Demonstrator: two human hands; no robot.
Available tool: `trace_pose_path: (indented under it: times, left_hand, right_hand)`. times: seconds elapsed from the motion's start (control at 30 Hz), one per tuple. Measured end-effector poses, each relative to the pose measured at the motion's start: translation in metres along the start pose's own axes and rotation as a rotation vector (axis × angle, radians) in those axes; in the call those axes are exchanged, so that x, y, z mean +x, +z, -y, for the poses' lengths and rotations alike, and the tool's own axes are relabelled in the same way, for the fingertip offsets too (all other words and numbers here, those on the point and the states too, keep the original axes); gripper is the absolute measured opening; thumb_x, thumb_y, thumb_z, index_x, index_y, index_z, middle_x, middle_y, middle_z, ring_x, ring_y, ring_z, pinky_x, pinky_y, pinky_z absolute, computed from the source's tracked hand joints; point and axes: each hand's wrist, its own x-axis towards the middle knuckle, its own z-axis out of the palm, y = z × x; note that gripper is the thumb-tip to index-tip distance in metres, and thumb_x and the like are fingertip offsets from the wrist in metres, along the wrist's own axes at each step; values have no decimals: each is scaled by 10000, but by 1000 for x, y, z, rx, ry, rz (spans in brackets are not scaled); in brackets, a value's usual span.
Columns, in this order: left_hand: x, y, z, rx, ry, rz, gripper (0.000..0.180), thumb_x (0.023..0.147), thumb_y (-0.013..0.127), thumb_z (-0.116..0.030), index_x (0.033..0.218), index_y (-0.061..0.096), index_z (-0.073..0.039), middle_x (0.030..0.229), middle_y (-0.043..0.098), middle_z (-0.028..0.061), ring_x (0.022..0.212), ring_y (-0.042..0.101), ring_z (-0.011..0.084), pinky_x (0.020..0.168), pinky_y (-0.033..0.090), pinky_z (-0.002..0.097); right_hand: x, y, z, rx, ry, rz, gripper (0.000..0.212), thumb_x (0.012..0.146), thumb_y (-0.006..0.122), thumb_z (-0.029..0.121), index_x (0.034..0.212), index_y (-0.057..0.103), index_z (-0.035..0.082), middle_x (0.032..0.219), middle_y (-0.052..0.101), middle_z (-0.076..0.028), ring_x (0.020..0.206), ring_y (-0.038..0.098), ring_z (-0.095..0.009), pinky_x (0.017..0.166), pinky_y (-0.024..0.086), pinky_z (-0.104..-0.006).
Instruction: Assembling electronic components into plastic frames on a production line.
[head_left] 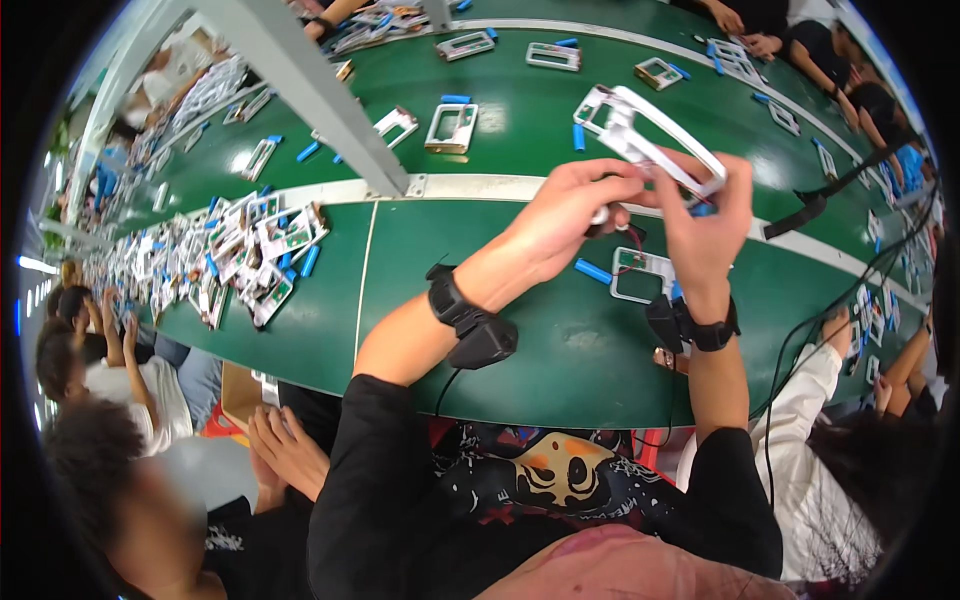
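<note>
Above the green table I hold up a white plastic frame point(622, 138) with a long rectangular opening, tilted. My right hand point(705, 225) grips its near right end, fingers wrapped round it. A bit of blue shows under that hand. My left hand point(575, 205) is closed at the frame's near edge, fingertips pinched beside thin reddish wires. A small whitish thing shows under the left fingers, too hidden to name. Below my hands, another white frame point(640, 285) with a green circuit board lies on the table, a blue cylindrical cell point(593, 271) beside it.
A big heap of white frames and blue cells point(240, 245) covers the table on the left. Beyond a pale rail point(470, 187), more frames point(452, 127) lie spaced on a green surface. A grey metal post point(310, 90) rises at left. Black cables point(830, 300) hang at right. People sit on both sides.
</note>
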Motion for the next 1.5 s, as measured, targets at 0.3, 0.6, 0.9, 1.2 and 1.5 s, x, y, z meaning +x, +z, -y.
trace_pose_path:
  times: [0.3, 0.6, 0.9, 1.2, 1.5]
  left_hand:
    - [-4, -2, 7, 84, 229, -37, 87, 901, 620, -102, 906, 553, -48, 808, 597, 6, 668, 570, 83, 563, 424, 235]
    - [0, -13, -6, 1058, 1096, -178, 127, 781, 695, 33, 876, 648, -37, 760, 582, 31, 644, 590, 119, 546, 431, 246]
    - [4, -12, -7, 1241, 1309, -176, 189, 691, 757, 50, 835, 679, -44, 916, 556, 60, 643, 606, 120, 506, 484, 235]
    - [3, -1, -2, 911, 1111, -311, 143, 724, 749, 13, 774, 621, -27, 969, 569, 57, 690, 589, 122, 632, 504, 274]
    - [3, -3, -1, 599, 847, -147, 187, 823, 660, 27, 952, 528, -7, 861, 684, 116, 756, 625, 112, 651, 502, 254]
  right_hand:
    - [-2, 8, 8, 310, 203, 39, 228, 854, 608, -74, 1032, 474, -23, 1008, 677, -161, 915, 663, -196, 688, 600, -298]
    - [4, 1, 6, 311, 113, 80, 463, 785, 665, -82, 1194, 466, 3, 908, 683, -138, 819, 670, -175, 667, 585, -290]
    - [3, -3, 11, 425, 203, 67, 556, 738, 705, -76, 1234, 472, 19, 851, 686, -108, 806, 665, -156, 715, 540, -262]
    - [-1, -4, 12, 311, 103, -6, 571, 709, 740, -49, 1227, 507, 13, 792, 705, -104, 758, 677, -137, 709, 531, -237]
    - [-1, -8, 10, 319, 49, 1, 583, 694, 746, -43, 1227, 515, 16, 808, 699, -89, 765, 675, -132, 701, 532, -233]
